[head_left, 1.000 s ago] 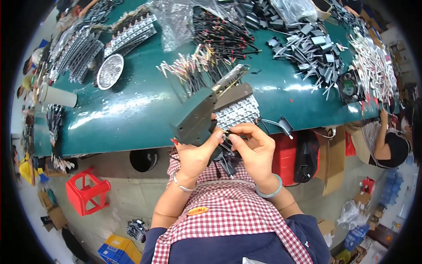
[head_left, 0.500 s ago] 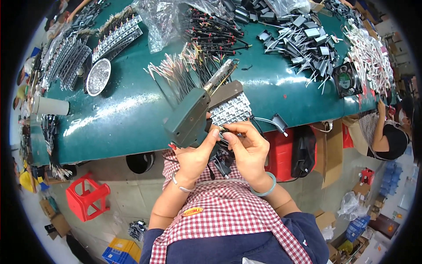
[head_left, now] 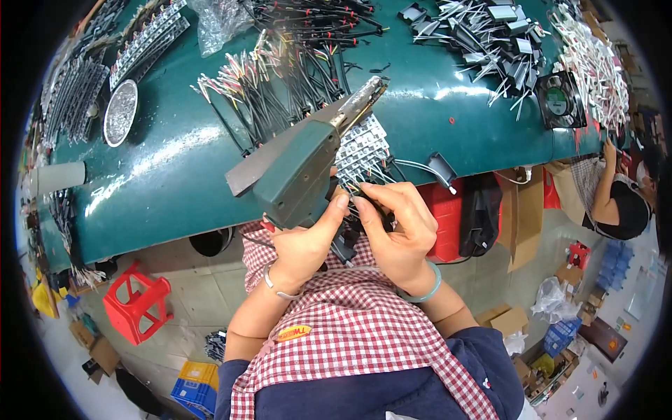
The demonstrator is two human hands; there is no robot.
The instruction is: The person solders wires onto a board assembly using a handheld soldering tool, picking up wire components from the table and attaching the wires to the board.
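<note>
My left hand point(head_left: 306, 246) is wrapped round a dark green soldering gun point(head_left: 297, 175) with a long, stained metal tip pointing away to the upper right. Its thumb and forefinger also pinch near some thin wires point(head_left: 355, 190). Close beside it, my right hand point(head_left: 400, 222) is closed, thumb and fingertips pressed on the same wires. Just beyond the fingertips lies a white circuit board panel point(head_left: 362, 148) with rows of small square parts. A flat grey-brown bar point(head_left: 245, 173) passes beneath the gun. The gun's handle is mostly hidden by my left hand.
Black cables with stripped ends point(head_left: 269, 98) lie beyond the gun. A round dish point(head_left: 121, 113) stands left. Black housings with white leads point(head_left: 483, 49), a fan point(head_left: 562, 101) and white wires point(head_left: 595, 77) lie right. The green table's front edge point(head_left: 168, 246) runs before me.
The grey-brown bar now lies farther left under the gun, baring more of the circuit board panel. Both hands still meet at the wires. The view has shifted slightly.
</note>
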